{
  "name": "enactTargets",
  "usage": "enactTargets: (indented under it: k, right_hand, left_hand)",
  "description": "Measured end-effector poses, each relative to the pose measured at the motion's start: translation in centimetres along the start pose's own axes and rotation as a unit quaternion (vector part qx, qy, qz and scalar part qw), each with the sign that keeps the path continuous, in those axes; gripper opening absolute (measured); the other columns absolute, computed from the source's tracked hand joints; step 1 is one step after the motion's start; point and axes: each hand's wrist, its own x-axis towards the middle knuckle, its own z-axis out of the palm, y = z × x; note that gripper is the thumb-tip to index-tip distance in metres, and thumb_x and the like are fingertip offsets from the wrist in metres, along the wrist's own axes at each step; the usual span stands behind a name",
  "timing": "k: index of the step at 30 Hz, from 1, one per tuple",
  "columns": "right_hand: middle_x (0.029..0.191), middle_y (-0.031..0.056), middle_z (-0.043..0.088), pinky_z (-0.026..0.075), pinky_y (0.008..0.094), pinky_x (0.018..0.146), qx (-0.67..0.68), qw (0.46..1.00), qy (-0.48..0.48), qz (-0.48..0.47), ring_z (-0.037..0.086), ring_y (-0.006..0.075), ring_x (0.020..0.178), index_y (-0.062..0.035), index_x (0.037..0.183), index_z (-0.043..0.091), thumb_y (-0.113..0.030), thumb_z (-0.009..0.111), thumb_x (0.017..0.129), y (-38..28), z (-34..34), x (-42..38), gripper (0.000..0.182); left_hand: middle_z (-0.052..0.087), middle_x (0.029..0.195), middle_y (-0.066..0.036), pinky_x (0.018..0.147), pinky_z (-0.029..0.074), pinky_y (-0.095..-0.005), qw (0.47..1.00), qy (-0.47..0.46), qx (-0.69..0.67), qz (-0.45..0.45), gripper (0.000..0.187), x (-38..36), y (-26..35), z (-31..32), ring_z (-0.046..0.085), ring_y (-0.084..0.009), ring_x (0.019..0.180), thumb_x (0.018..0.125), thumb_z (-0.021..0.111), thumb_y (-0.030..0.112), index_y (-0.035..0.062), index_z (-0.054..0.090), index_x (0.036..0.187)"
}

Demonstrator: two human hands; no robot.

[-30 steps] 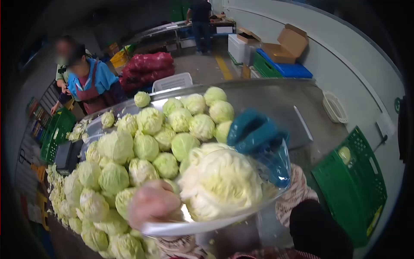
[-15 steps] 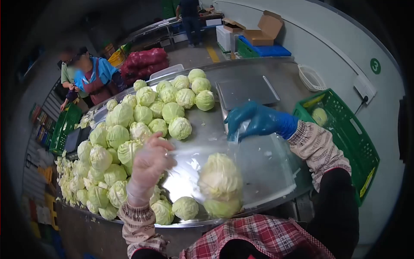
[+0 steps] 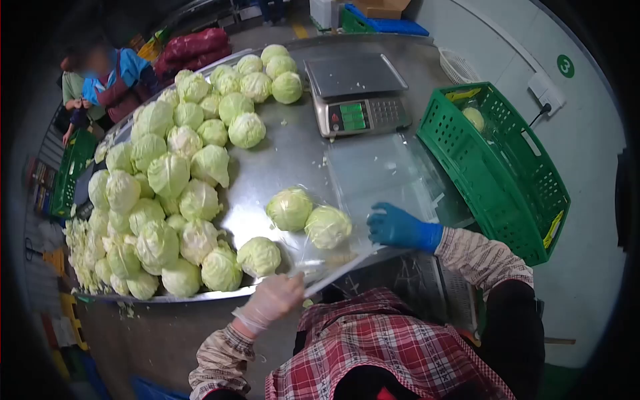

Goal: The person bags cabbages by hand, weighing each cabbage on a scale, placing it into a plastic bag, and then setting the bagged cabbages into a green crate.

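Two pale green cabbages, one on the left [image 3: 290, 208] and one on the right [image 3: 328, 227], lie inside a clear plastic bag [image 3: 341, 269] at the table's front edge. The bag's mouth is stretched into a taut strip between my hands. My left hand [image 3: 275, 304], in a thin clear glove, grips its left end. At the other end my right hand [image 3: 403, 228], in a blue glove, is closed on the plastic. A loose cabbage [image 3: 259, 257] sits just left of the bag. Flat clear bags [image 3: 377, 170] lie on the metal behind my right hand.
A large heap of cabbages [image 3: 169, 175] covers the table's left side. Towards the back stands a digital scale [image 3: 360, 115]. The green crate [image 3: 460, 150] at right holds a bagged cabbage. Two people stand at far left, beyond the table.
My left hand has come down from the heap to the bag's mouth. My right hand has dropped towards the table's front edge. The two bagged cabbages now lie side by side; the view has tilted down.
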Motion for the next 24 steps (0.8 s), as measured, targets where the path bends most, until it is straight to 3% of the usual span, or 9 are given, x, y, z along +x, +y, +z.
enactTargets:
  k: [7,10,13,14,17,18,19,21,24]
  right_hand:
    - [0.104,0.0063,0.058,0.043,0.0412,0.091,0.102,0.985,0.053,0.13,0.055,0.0211,0.098,-0.0106,0.087,0.064,-0.02,0.069,0.071,-6.4,-1.7,-5.5,0.019]
    - [0.107,0.0128,0.059,0.051,0.0311,0.072,0.433,0.726,0.194,0.497,0.059,0.0205,0.091,0.0003,0.109,0.06,-0.026,0.072,0.076,-7.3,0.0,-5.2,0.044]
    - [0.092,0.0139,0.063,0.051,0.0275,0.067,0.472,0.74,0.022,0.479,0.062,0.0179,0.08,0.005,0.112,0.057,-0.024,0.072,0.077,-6.8,1.9,-4.6,0.048]
    - [0.078,0.0121,0.064,0.051,0.0266,0.061,0.563,0.652,0.025,0.507,0.062,0.0163,0.066,0.0064,0.108,0.058,-0.022,0.071,0.078,-7.0,1.6,-5.0,0.043]
    - [0.078,0.0121,0.065,0.049,0.0264,0.055,0.575,0.581,0.063,0.572,0.06,0.0132,0.058,0.0063,0.1,0.061,-0.021,0.07,0.078,-7.2,0.4,-7.6,0.037]
    - [0.08,0.0111,0.065,0.049,0.0262,0.055,0.41,0.707,0.05,0.574,0.062,0.0138,0.062,0.003,0.094,0.063,-0.02,0.07,0.078,-7.4,0.2,-8.2,0.029]
    - [0.08,0.0111,0.065,0.049,0.0262,0.055,0.411,0.707,0.05,0.573,0.062,0.0138,0.062,0.003,0.094,0.063,-0.02,0.07,0.078,-7.7,-1.0,-7.1,0.029]
    - [0.082,0.009,0.064,0.05,0.0286,0.059,0.335,0.846,0.196,0.366,0.063,0.0173,0.065,-0.0032,0.094,0.065,-0.02,0.07,0.077,-9.1,-3.2,-3.9,0.025]
    - [0.083,0.0087,0.064,0.049,0.0321,0.066,0.4,0.864,0.13,0.276,0.063,0.024,0.069,-0.0079,0.093,0.067,-0.022,0.071,0.073,-10.1,-2.9,1.7,0.025]
  left_hand:
    - [0.05,0.078,-0.004,0.051,0.04,-0.0264,0.997,-0.056,0.025,0.045,0.02,-0.9,5.7,0.7,0.049,-0.0137,0.061,0.066,0.061,0.015,0.0054,0.058,0.082]
    - [0.049,0.076,-0.004,0.053,0.041,-0.0261,0.998,-0.032,0.052,0.033,0.023,-0.1,5.9,0.5,0.05,-0.0145,0.062,0.066,0.06,0.014,0.0034,0.059,0.086]
    - [0.05,0.078,-0.004,0.056,0.045,-0.0288,0.999,-0.032,0.029,0.03,0.026,0.7,5.8,0.2,0.053,-0.0169,0.064,0.066,0.061,0.012,0.0043,0.057,0.09]
    - [0.05,0.078,-0.004,0.056,0.045,-0.0288,0.998,-0.037,0.03,0.036,0.026,0.7,5.9,-0.1,0.053,-0.0169,0.064,0.066,0.061,0.012,0.0043,0.057,0.09]
    - [0.053,0.081,-0.004,0.056,0.046,-0.0301,1.0,-0.013,-0.019,-0.021,0.026,0.9,6.5,-0.6,0.055,-0.0181,0.066,0.065,0.063,0.009,0.0057,0.057,0.09]
    - [0.052,0.08,-0.004,0.056,0.046,-0.0292,0.999,0.004,-0.025,-0.02,0.025,1.2,6.4,-0.5,0.055,-0.0174,0.066,0.066,0.062,0.009,0.0062,0.057,0.09]
    - [0.052,0.08,-0.003,0.056,0.046,-0.0283,0.999,0.024,-0.028,-0.019,0.023,1.6,6.1,-0.4,0.055,-0.0166,0.066,0.067,0.061,0.01,0.0066,0.056,0.09]
    - [0.054,0.079,-0.004,0.053,0.047,-0.0307,0.997,0.047,-0.048,-0.042,0.023,2.5,5.9,-0.5,0.057,-0.0199,0.065,0.069,0.067,0.012,0.0076,0.056,0.089]
    - [0.054,0.08,-0.004,0.054,0.048,-0.0308,0.997,0.045,-0.059,-0.027,0.025,3.8,5.2,-1.2,0.057,-0.0208,0.065,0.067,0.07,0.012,0.0074,0.056,0.088]
